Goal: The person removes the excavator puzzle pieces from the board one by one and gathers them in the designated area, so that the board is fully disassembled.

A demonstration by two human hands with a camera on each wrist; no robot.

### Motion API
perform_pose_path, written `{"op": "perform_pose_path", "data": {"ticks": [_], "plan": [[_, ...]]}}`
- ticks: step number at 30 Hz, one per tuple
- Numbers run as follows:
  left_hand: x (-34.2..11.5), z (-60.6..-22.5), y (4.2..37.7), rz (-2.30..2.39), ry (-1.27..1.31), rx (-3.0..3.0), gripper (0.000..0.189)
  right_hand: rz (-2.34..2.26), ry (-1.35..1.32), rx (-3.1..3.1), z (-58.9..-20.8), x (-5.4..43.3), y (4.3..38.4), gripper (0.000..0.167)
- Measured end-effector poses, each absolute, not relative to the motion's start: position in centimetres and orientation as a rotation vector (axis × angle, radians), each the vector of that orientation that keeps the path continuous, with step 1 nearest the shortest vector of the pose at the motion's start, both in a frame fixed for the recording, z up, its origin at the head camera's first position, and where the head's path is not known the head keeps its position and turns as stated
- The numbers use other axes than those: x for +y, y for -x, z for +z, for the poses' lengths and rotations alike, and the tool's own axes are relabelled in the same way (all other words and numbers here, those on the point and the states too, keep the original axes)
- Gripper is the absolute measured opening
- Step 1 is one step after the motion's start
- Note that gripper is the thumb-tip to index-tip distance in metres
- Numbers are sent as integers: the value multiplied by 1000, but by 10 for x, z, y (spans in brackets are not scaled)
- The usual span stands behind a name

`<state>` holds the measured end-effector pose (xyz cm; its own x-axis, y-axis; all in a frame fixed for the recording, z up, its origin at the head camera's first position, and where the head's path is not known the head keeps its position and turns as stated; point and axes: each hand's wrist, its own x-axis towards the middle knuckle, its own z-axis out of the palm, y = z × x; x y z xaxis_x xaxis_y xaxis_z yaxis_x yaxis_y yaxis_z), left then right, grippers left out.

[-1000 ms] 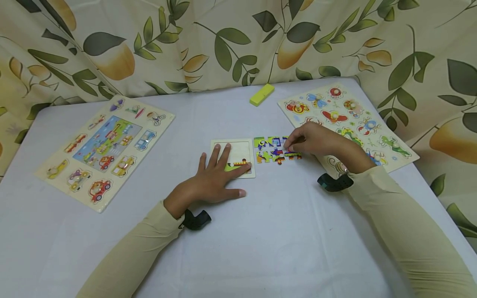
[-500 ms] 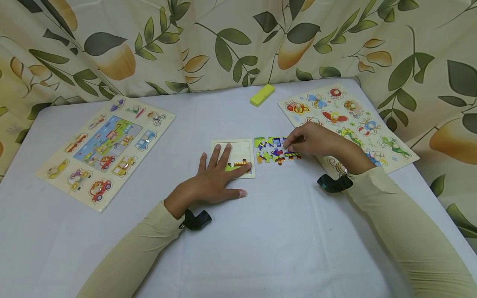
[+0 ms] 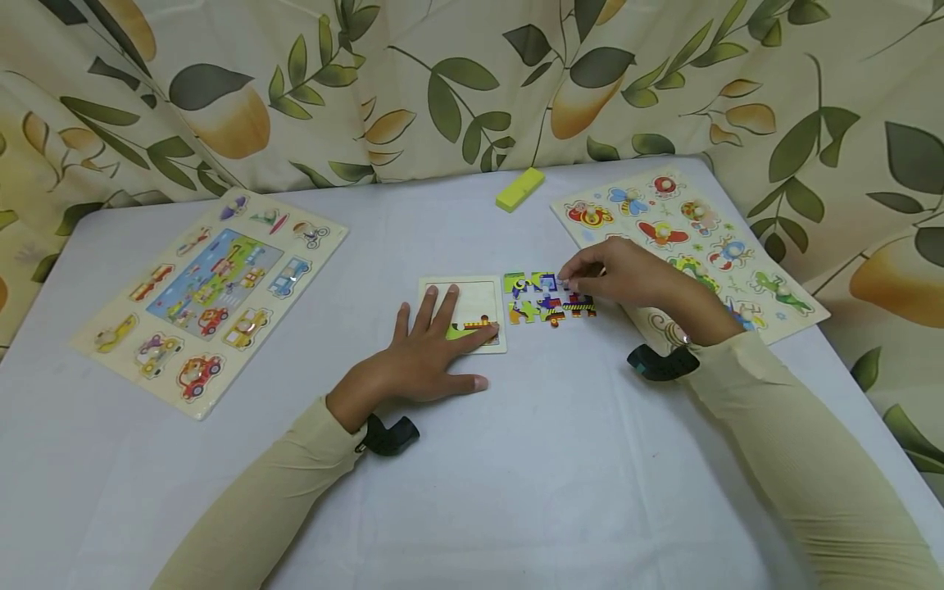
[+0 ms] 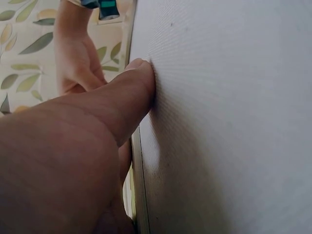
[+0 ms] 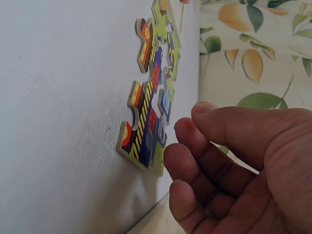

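Observation:
My left hand [image 3: 416, 360] lies with spread fingers over a small white puzzle tray [image 3: 479, 295], which has a green and yellow picture in its lower part. The left thumb [image 4: 134, 92] extends past the tray's near edge onto the cloth. Right beside the tray, several colourful jigsaw pieces [image 3: 549, 306] lie close together, showing parts of a striped vehicle. Over their far right corner is my right hand [image 3: 623, 274]. Its fingers are loosely bent, thumb and fingertips near each other, with nothing seen between them in the right wrist view. These fingertips hide some pieces [image 5: 151, 117] from the head camera.
A vehicle peg puzzle board [image 3: 214, 299] lies at the left. At the right, an insect peg board [image 3: 664, 209] reaches partly under the right forearm. A yellow block [image 3: 519, 190] rests near the back edge of the white-covered table, before a leaf-patterned curtain [image 3: 457, 90].
The right fingertips have shifted slightly up and left over the pieces, with a little more gap between thumb and finger. My left hand stays on the tray.

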<state>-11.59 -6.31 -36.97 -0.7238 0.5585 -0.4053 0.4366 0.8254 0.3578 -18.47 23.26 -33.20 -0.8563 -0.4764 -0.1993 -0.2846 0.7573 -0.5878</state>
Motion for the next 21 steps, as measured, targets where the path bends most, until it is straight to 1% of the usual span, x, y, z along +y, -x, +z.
{"op": "perform_pose_path", "data": {"ticks": [8,16,21], "plan": [[-62,-370,116,335,-735,2519,73,-858,538,2623,-336,220,185,19],[-62,-368,114,391,-766,2508,66,-890,523,2627,-337,206,186,19],[-64,-364,112,390,-761,2520,65,-896,507,2632,-335,199,185,20]]}}
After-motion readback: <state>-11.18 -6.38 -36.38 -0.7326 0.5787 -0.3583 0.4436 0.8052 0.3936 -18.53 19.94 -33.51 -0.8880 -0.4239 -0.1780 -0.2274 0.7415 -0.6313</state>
